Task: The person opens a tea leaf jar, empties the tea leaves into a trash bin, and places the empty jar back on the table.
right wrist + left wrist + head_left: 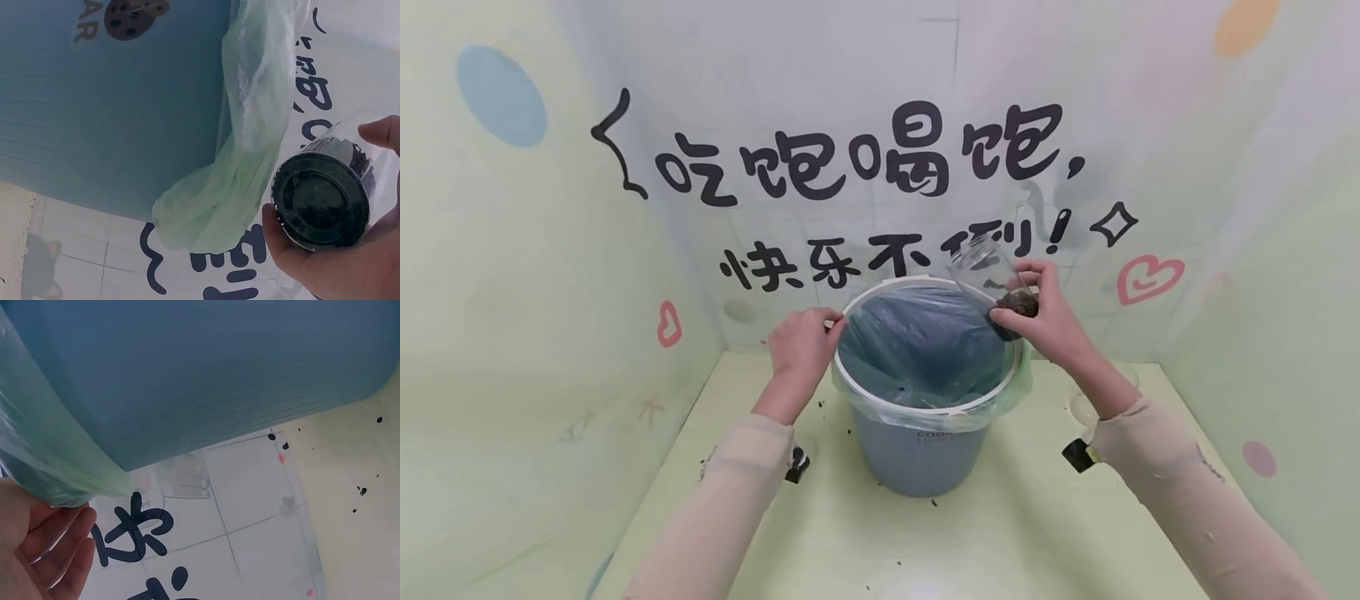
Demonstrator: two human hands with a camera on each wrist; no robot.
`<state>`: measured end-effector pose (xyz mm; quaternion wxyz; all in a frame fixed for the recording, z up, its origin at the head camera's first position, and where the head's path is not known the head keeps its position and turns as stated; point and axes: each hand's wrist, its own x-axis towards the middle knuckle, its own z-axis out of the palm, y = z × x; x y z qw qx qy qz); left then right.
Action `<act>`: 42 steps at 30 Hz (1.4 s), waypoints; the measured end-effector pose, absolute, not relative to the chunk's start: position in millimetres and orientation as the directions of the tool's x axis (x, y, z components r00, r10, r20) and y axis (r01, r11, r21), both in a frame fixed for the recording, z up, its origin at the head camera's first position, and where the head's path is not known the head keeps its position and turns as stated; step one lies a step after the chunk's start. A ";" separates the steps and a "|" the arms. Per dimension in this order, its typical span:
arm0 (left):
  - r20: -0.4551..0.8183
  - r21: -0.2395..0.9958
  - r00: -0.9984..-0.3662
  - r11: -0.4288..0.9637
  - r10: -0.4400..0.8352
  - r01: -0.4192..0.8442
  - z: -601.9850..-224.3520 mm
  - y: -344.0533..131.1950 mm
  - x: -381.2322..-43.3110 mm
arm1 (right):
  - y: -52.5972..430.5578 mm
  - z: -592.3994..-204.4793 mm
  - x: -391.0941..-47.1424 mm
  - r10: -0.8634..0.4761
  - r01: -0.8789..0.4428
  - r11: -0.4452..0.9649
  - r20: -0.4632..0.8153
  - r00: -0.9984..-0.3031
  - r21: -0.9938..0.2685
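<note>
A blue-grey trash bin (917,462) stands on the table, lined with a translucent green trash bag (925,342) folded over its white rim. At the rim's left side, my left hand (803,346) pinches the edge between thumb and forefinger; in the left wrist view its other fingers (69,550) lie loosely bent beside the bag. My right hand (1052,325) grips a clear glass jar (979,265) near its base, above the rim's right side. The jar tilts, its mouth up and to the left. Dark, wet-looking bits (1018,307) sit at its bottom, filling the base in the right wrist view.
Small dark crumbs (934,502) are scattered on the pale table (880,550) around the bin. Behind my right wrist, a clear round object (1082,408) rests on the table, partly hidden. Printed walls (850,67) enclose the back and both sides.
</note>
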<state>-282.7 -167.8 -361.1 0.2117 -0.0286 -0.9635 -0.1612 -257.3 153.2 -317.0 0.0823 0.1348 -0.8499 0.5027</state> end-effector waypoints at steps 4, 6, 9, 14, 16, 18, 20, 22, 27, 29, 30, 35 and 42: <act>0.437 0.283 -0.899 0.952 -0.019 0.118 -362.7 -165.8 -282.9 | 155.1 -314.7 -257.4 -0.125 -0.292 0.453 0.265 -0.956 -0.842; 0.441 0.272 -0.897 0.955 -0.017 0.115 -362.9 -165.5 -282.6 | 155.9 -314.1 -257.5 -0.118 -0.279 0.445 0.253 -0.960 -0.851; 0.439 0.257 -0.898 0.960 -0.011 0.114 -362.4 -165.4 -282.3 | 157.6 -312.9 -256.4 -0.113 -0.259 0.419 0.233 -0.966 -0.871; 0.443 0.217 -0.896 0.968 0.017 0.126 -362.8 -161.4 -282.4 | 165.0 -312.6 -253.1 -0.104 -0.234 0.373 0.210 -0.972 -0.898; 0.447 0.207 -0.894 0.969 0.025 0.131 -363.5 -160.1 -282.0 | 167.0 -312.2 -252.3 -0.099 -0.222 0.365 0.200 -0.975 -0.904; 0.453 0.207 -0.891 0.969 0.028 0.135 -363.5 -159.9 -281.5 | 167.6 -311.5 -252.9 -0.096 -0.213 0.366 0.191 -0.977 -0.906; 0.456 0.204 -0.890 0.970 0.027 0.134 -363.1 -160.0 -281.9 | 167.4 -309.8 -253.4 -0.094 -0.211 0.363 0.190 -0.977 -0.908; 0.458 0.197 -0.888 0.971 0.028 0.132 -362.0 -159.8 -282.3 | 167.4 -307.8 -253.5 -0.089 -0.208 0.366 0.189 -0.978 -0.907; 0.442 0.183 -0.897 0.976 0.028 0.120 -359.8 -158.6 -281.7 | 168.2 -305.6 -252.8 -0.074 -0.190 0.381 0.175 -0.982 -0.905; 0.434 0.183 -0.900 0.976 0.026 0.116 -360.4 -158.3 -281.2 | 168.1 -306.0 -253.4 -0.068 -0.183 0.384 0.170 -0.983 -0.905; 0.433 0.185 -0.901 0.976 0.027 0.118 -360.4 -158.0 -281.2 | 168.1 -306.3 -253.9 -0.066 -0.184 0.379 0.172 -0.983 -0.907; 0.438 0.184 -0.898 0.975 0.034 0.126 -359.3 -157.6 -281.6 | 168.2 -307.5 -256.5 -0.055 -0.185 0.369 0.178 -0.983 -0.911; 0.421 0.185 -0.906 0.975 0.034 0.123 -360.4 -157.8 -280.4 | 168.5 -310.2 -258.1 -0.063 -0.188 0.368 0.177 -0.982 -0.910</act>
